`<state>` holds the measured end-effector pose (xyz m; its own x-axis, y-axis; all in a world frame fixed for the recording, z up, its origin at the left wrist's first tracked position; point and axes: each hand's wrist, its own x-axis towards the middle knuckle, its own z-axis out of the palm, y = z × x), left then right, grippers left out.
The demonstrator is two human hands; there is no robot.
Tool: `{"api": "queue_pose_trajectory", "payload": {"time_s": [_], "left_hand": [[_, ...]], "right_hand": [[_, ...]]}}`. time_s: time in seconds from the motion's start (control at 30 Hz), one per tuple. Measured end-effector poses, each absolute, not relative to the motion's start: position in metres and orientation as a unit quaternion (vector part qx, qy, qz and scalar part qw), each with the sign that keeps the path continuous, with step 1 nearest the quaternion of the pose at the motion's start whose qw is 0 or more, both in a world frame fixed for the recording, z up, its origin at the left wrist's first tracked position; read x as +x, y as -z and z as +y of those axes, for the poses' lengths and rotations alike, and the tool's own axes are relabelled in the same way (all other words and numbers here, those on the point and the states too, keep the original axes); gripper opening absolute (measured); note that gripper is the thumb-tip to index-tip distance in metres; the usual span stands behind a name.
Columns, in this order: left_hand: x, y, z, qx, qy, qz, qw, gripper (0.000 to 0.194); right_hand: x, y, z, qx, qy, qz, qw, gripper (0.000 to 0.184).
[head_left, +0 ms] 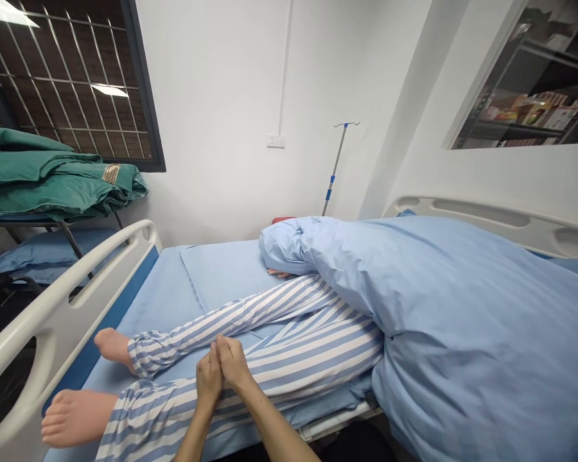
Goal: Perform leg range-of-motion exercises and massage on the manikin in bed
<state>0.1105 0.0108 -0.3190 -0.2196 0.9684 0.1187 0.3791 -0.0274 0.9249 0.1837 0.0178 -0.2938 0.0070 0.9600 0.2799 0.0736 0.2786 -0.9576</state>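
Observation:
A figure, perhaps a manikin, lies on the bed in blue-and-white striped trousers (313,359), its bare feet toward the left. Side by side, my left hand (209,378) and my right hand (232,362) rest over the near leg around the shin, touching each other at the thumbs. Both are closed with fingers curled; whatever lies inside them, if anything, is hidden. The far leg stretches out just beyond. A light blue quilt (443,308) is folded back over the upper body, and fingertips of the figure's hand show under its edge.
A pale bed end board (96,256) stands beyond the feet at left, and a side rail (467,208) at the far right. An IV pole (336,167) rises behind the bed. Green folded bedding (62,183) lies on a rack by the barred window.

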Motion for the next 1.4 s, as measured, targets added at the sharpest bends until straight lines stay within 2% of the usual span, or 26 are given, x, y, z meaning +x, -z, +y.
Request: {"api": "queue_pose_trajectory", "payload": {"time_s": [0.1, 0.23, 0.37, 0.57, 0.8, 1.0, 1.23, 1.4], "left_hand": [[0.111, 0.32, 0.01, 0.559, -0.455, 0.624, 0.303, 0.049], [0.109, 0.324, 0.012, 0.537, -0.463, 0.633, 0.312, 0.046], [0.112, 0.32, 0.015, 0.468, -0.511, 0.616, 0.374, 0.045], [0.13, 0.295, 0.02, 0.367, -0.636, 0.475, 0.485, 0.048], [0.128, 0.326, 0.02, 0.387, -0.577, 0.597, 0.401, 0.044], [0.127, 0.328, 0.018, 0.449, -0.543, 0.61, 0.362, 0.047], [0.128, 0.328, 0.015, 0.52, -0.476, 0.615, 0.354, 0.048], [0.128, 0.331, 0.014, 0.53, -0.477, 0.607, 0.35, 0.052]], "right_hand": [[0.187, 0.3, 0.016, -0.453, -0.409, -0.559, 0.562, 0.044], [0.185, 0.317, 0.014, -0.495, -0.34, -0.585, 0.545, 0.044], [0.184, 0.322, 0.013, -0.514, -0.295, -0.605, 0.532, 0.048], [0.187, 0.323, 0.017, -0.486, -0.333, -0.57, 0.573, 0.051], [0.187, 0.327, 0.02, -0.488, -0.367, -0.531, 0.587, 0.042], [0.189, 0.32, 0.023, -0.479, -0.418, -0.496, 0.592, 0.04], [0.199, 0.293, 0.017, -0.448, -0.409, -0.533, 0.589, 0.037], [0.202, 0.31, 0.017, -0.466, -0.396, -0.527, 0.591, 0.037]]}}
